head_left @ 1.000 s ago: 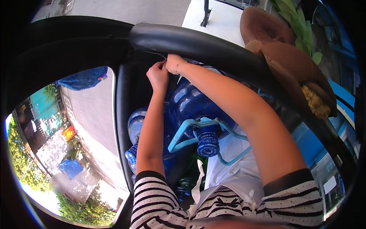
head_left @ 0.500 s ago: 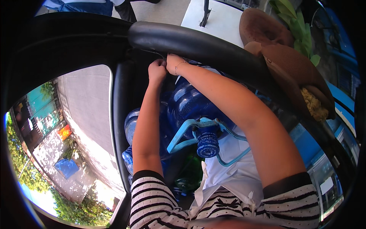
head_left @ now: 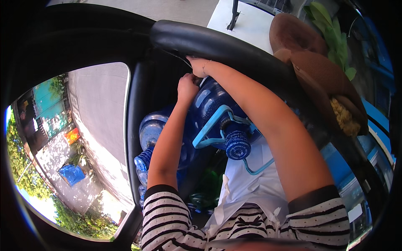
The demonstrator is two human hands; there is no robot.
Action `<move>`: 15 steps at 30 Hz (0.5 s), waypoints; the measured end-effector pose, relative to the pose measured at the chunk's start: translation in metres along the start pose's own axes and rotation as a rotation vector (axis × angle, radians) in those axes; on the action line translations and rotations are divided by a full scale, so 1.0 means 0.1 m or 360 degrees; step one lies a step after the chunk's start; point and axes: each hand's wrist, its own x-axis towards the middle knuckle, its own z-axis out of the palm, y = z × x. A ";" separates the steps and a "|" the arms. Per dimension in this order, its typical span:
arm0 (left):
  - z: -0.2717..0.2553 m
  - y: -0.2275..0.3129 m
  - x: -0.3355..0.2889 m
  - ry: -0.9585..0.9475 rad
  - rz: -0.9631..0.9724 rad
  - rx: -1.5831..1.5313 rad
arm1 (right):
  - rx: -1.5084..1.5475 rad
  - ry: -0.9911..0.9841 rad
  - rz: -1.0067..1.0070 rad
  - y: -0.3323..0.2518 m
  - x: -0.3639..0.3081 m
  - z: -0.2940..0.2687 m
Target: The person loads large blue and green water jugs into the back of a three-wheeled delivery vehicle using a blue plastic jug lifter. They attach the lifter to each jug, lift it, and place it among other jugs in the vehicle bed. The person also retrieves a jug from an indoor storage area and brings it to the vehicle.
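A large blue water jug (head_left: 209, 104) lies on its side with its ribbed blue cap (head_left: 238, 144) toward me and a light blue carrying handle (head_left: 211, 125) around its neck. My right hand (head_left: 200, 66) is above the jug, right under a thick black padded bar (head_left: 226, 44), pinching a thin cord (head_left: 176, 57) that runs along the bar. My left hand (head_left: 187, 85) sits just below it with fingers curled, resting against the jug's far end; what it holds is hidden. Both arms wear black-and-white striped sleeves.
A second, paler blue jug (head_left: 150, 129) lies left of my left arm. A white bag (head_left: 251, 188) and a green bottle (head_left: 209, 184) are below the big jug. Brown hats (head_left: 322, 71), green leaves (head_left: 331, 25) and something yellow (head_left: 343, 117) are on the right. A black frame rims the paved ground (head_left: 96, 108) at left.
My left hand has dropped from the bar down onto the jug, parting from my right hand. My right hand stays at the cord under the bar.
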 end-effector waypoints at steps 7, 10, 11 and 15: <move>0.18 0.02 0.39 -0.0042 0.0101 0.0322 | 0.0696 0.0070 -0.0504 0.13 -1.13 -0.41; 0.24 0.06 0.56 -0.0085 -0.0140 -0.0005 | 0.0944 0.0684 -0.0725 0.33 -1.94 -0.47; 0.21 0.10 0.61 -0.0336 -0.0496 -0.0565 | 0.0949 0.0956 -0.0620 0.35 -2.20 -0.43; -0.15 0.33 0.21 0.0034 -0.0360 -0.0476 | 0.0940 0.1262 -0.0300 0.41 -3.12 -0.25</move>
